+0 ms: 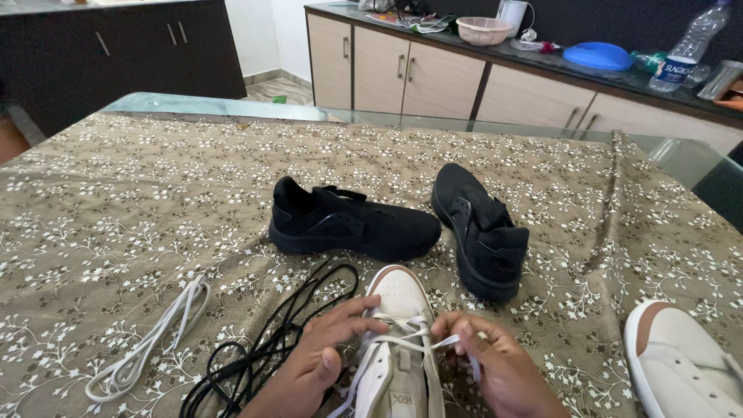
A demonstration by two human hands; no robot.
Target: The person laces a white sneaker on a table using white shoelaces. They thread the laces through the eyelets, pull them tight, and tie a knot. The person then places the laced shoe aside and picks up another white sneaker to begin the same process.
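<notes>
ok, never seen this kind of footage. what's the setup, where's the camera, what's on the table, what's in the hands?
No machine here: a person works bare-handed, and one camera on their head looks down. The left hand and right hand each pinch the white lace threaded on a white shoe. On the patterned tablecloth lie two black shoes, a loose white lace, loose black laces and a second white shoe.

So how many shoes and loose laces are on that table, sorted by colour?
Black shoes: 2, one on its side, one beside it
White shoes: 2, one being laced by left hand and right hand at, one at the right edge
Loose white lace: 1
Loose black laces: 1 bundle
Total: 6
</notes>
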